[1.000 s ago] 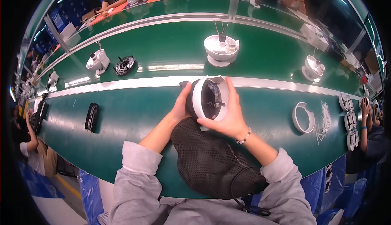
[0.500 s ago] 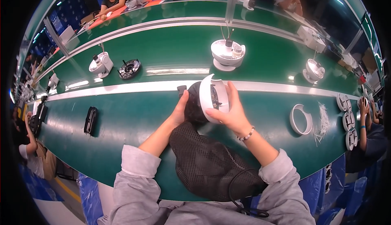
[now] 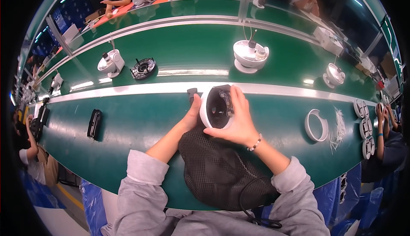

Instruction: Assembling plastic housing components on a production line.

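Note:
Above the green table, a white ring [image 3: 204, 110] now sits around a dark round housing [image 3: 215, 108], with a bit of circuit board showing inside at its right. My right hand [image 3: 242, 118] is closed on the ring's right and lower edge, thumb at the front. Gripping the housing's left side is my left hand [image 3: 192, 114], its fingers mostly hidden behind. A small black block [image 3: 192, 94] sticks up beside the left fingers. Below both hands lies a black mesh bag [image 3: 218, 167] with a black cable [image 3: 241, 197] at its right.
Another white ring [image 3: 308, 127], a heap of thin white strips [image 3: 338, 127] and stacked ring parts [image 3: 364, 128] are on the right. A black part [image 3: 95, 124] lies left. The far green belt carries a white bowl-shaped unit [image 3: 248, 61] and a black round part [image 3: 144, 68]. Co-workers sit around.
The white ring has moved left onto the dark housing and turned so its opening faces me more. My right hand moved left with it. Units on the far belt have shifted right.

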{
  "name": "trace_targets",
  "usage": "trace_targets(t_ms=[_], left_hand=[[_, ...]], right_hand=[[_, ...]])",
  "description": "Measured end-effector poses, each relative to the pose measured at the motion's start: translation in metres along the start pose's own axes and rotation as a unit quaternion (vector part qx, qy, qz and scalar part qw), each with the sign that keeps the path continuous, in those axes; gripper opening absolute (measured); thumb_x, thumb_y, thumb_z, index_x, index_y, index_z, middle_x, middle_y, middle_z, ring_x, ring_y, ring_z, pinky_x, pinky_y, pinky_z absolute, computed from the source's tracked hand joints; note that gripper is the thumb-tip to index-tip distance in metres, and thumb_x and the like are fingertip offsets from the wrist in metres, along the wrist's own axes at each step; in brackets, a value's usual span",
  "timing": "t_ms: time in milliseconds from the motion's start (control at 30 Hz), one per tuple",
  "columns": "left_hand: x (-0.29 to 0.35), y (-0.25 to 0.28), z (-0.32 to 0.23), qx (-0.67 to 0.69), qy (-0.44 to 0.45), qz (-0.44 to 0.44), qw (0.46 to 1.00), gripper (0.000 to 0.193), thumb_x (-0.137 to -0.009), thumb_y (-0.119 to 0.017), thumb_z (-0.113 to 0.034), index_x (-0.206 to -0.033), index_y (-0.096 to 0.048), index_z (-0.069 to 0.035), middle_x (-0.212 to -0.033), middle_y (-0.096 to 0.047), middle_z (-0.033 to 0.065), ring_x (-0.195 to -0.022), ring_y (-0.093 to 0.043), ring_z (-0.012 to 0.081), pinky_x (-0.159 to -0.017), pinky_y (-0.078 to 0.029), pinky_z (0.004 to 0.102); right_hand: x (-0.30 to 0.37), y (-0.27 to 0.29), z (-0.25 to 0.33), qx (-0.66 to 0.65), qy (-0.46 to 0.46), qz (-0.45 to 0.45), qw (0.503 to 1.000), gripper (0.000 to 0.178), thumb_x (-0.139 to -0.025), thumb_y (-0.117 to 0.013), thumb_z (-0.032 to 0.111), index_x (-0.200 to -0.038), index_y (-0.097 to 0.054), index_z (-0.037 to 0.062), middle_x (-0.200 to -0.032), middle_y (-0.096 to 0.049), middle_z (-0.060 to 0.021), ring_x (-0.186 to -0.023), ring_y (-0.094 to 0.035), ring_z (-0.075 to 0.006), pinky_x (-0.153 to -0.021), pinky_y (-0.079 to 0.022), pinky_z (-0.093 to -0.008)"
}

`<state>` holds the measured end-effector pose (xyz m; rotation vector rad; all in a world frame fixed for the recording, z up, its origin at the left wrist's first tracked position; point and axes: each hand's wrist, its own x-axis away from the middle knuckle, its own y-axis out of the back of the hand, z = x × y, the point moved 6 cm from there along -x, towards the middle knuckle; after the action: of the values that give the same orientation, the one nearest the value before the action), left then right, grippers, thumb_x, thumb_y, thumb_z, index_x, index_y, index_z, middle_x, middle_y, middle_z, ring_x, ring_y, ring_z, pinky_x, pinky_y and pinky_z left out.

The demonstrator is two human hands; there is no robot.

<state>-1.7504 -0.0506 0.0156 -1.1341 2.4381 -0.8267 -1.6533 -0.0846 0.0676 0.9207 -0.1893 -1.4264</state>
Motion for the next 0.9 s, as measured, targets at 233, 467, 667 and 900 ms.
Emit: trace_targets(t_ms=[233, 467, 667, 900], left_hand=[[0.013, 0.004, -0.009, -0.034, 0.016, -0.011, 0.999, 0.091, -0.067, -0.029, -0.074, -0.128, -0.029, -0.007, -0.126, -0.039, 0.0104, -0.114, -0.040, 0.0216, -0.096, -0.034, 0.0351], [0.012, 0.026, -0.022, -0.059, 0.014, -0.002, 0.998, 0.086, -0.071, -0.028, -0.071, -0.126, -0.032, -0.005, -0.125, -0.040, 0.0111, -0.113, -0.041, 0.0214, -0.094, -0.035, 0.0351], [0.011, 0.046, -0.015, -0.086, -0.037, 0.016, 0.995, 0.063, -0.072, -0.058, -0.031, -0.124, -0.035, -0.003, -0.117, -0.047, 0.0102, -0.104, -0.049, 0.0178, -0.091, -0.038, 0.0315], [0.037, 0.020, -0.023, -0.035, -0.044, 0.039, 0.998, 0.054, -0.076, -0.050, -0.031, -0.119, -0.038, -0.001, -0.109, -0.051, 0.0094, -0.097, -0.051, 0.0162, -0.085, -0.042, 0.0295]], right_hand=[[0.000, -0.012, 0.008, 0.031, 0.035, -0.011, 0.999, 0.118, -0.042, -0.078, 0.043, -0.125, -0.014, -0.0124, -0.126, -0.022, -0.0260, -0.113, -0.027, -0.0388, -0.097, -0.024, -0.0430], [-0.014, -0.021, 0.017, 0.046, 0.089, 0.016, 0.995, 0.120, -0.040, -0.079, 0.046, -0.128, -0.016, -0.0069, -0.128, -0.023, -0.0260, -0.117, -0.025, -0.0398, -0.098, -0.024, -0.0425], [-0.006, -0.027, 0.023, 0.045, 0.138, -0.045, 0.988, 0.120, -0.039, -0.081, 0.044, -0.129, -0.017, -0.0034, -0.128, -0.027, -0.0228, -0.116, -0.029, -0.0369, -0.096, -0.025, -0.0417], [0.002, -0.031, 0.038, 0.014, 0.148, -0.006, 0.989, 0.120, -0.038, -0.081, 0.042, -0.129, -0.017, -0.0034, -0.130, -0.024, -0.0225, -0.116, -0.029, -0.0370, -0.096, -0.026, -0.0411]])
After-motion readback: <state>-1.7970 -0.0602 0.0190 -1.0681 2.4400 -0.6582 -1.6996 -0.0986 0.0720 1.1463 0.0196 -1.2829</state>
